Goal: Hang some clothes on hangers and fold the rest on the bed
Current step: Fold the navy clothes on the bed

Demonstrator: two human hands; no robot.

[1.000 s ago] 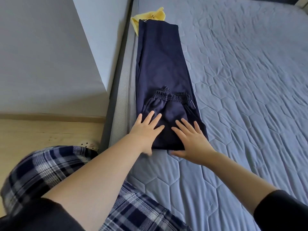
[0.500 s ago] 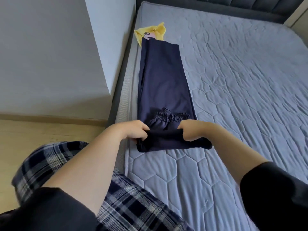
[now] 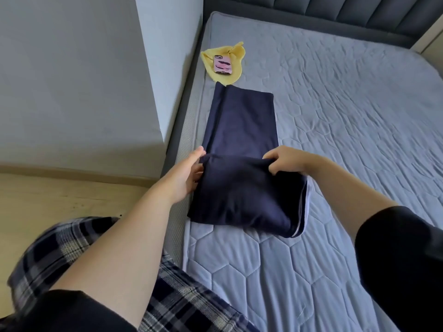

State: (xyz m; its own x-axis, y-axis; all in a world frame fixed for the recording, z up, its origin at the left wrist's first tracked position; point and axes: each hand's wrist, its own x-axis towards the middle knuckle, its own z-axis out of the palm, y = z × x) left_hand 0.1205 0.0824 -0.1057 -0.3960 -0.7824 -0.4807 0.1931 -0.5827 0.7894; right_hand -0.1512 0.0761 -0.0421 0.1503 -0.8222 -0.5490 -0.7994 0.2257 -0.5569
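Note:
Navy blue trousers lie lengthwise along the left edge of the bed, their near end folded over on top of the legs. My left hand holds the left corner of that folded part, thumb on top and fingers tucked under the cloth. My right hand grips the right corner of the fold with curled fingers. The waistband is hidden under the fold.
A yellow cloth lies beyond the trousers near the bed's left edge, with a pink phone on it. A grey wall corner stands to the left, wooden floor below it. The dark padded headboard is at the far end.
Both hands went from lying flat on the waistband end to gripping it, then lifted it and folded it away from me over the trouser legs. The view tilted up, showing the phone.

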